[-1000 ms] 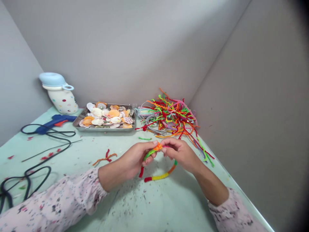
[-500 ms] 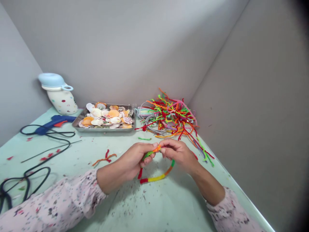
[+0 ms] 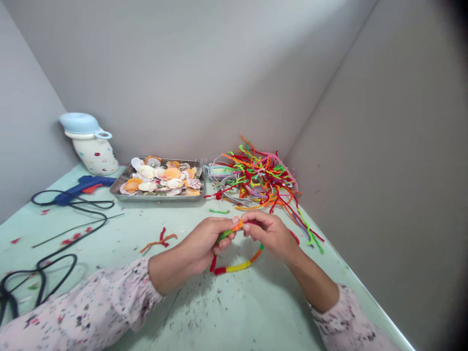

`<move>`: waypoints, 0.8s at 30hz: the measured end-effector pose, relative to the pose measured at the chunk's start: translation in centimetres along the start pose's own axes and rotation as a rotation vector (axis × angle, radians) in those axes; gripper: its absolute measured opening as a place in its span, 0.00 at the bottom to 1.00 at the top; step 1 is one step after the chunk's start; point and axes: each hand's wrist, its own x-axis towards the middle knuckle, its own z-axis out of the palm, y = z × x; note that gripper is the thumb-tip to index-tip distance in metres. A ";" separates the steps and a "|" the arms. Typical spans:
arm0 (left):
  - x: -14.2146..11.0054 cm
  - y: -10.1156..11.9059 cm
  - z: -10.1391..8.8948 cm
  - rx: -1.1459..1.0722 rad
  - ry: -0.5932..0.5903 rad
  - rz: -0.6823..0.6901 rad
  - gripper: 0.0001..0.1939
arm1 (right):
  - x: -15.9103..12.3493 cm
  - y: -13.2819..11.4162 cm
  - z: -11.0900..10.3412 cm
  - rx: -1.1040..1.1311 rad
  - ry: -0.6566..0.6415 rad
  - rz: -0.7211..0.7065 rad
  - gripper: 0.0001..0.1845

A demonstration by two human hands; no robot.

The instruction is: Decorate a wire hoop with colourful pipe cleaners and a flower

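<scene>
Between my hands is a loop wound with coloured pipe cleaners [image 3: 239,267], banded red, yellow, orange and green. My left hand [image 3: 212,239] is closed on its green and orange part, thumb on top. My right hand [image 3: 272,236] pinches at the orange end with thumb and forefinger; a bit of red pipe cleaner shows by its fingers. The lower part of the loop hangs just above the table, below both hands. Just beyond the hands lies a short green pipe cleaner piece [image 3: 219,211].
A metal tray [image 3: 161,198] of seashells stands at the back, left of a tangled pile of pipe cleaners [image 3: 261,175] and grey wire. Further left are a blue glue gun [image 3: 78,187] with its black cord [image 3: 54,253] and a white cup [image 3: 95,155]. Orange and red scraps [image 3: 161,239] lie nearby.
The loop's lower part has swung slightly up and to the right. Both hands keep their grip at nearly the same spot, and the view has shifted slightly.
</scene>
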 end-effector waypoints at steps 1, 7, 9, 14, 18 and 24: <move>0.0 -0.1 0.0 0.001 0.007 -0.005 0.12 | 0.0 -0.1 0.0 -0.009 -0.004 0.003 0.09; -0.1 0.3 0.2 0.000 -0.002 0.031 0.12 | 0.1 -0.1 -0.1 0.068 -0.006 0.029 0.10; -0.2 0.4 0.2 0.001 -0.007 0.043 0.11 | 0.1 -0.1 -0.1 0.078 -0.001 0.031 0.10; 0.0 0.1 0.0 0.036 0.008 0.040 0.12 | 0.0 0.0 0.4 0.041 0.015 0.060 0.09; 0.1 0.0 -0.1 0.038 0.022 0.060 0.13 | 0.0 0.2 0.5 0.057 0.036 0.060 0.11; 0.0 0.5 0.4 -0.104 0.028 0.021 0.10 | 0.5 0.9 -0.5 0.171 0.097 0.082 0.14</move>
